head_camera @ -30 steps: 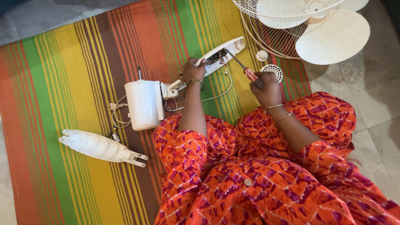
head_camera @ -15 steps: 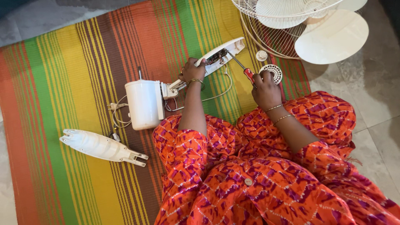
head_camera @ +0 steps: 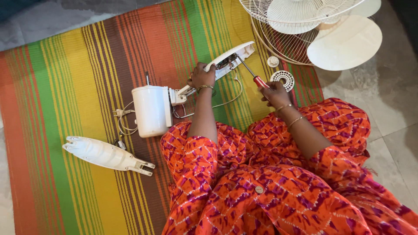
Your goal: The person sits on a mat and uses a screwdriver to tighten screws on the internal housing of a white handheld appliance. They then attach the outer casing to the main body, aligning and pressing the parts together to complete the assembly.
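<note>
I sit on a striped mat [head_camera: 78, 65] with a taken-apart white fan. My left hand [head_camera: 201, 76] grips the open white stand shell [head_camera: 235, 54], whose wiring and small board show inside. My right hand [head_camera: 275, 94] holds a red-handled screwdriver [head_camera: 254, 76], its tip set into the shell's open inside. The shell joins a white motor housing [head_camera: 151, 110] lying on the mat, with thin white cables around it.
A second white stand cover [head_camera: 104, 154] lies at the lower left. Wire fan grilles [head_camera: 291, 26], a round cream base plate [head_camera: 344, 43], a small white cap [head_camera: 273, 61] and a round slotted disc [head_camera: 282, 79] lie at the upper right. Tile floor borders the mat.
My right hand has slid down and turned on the screwdriver handle, closer to my lap. The left hand keeps its hold on the shell. The view has shifted slightly.
</note>
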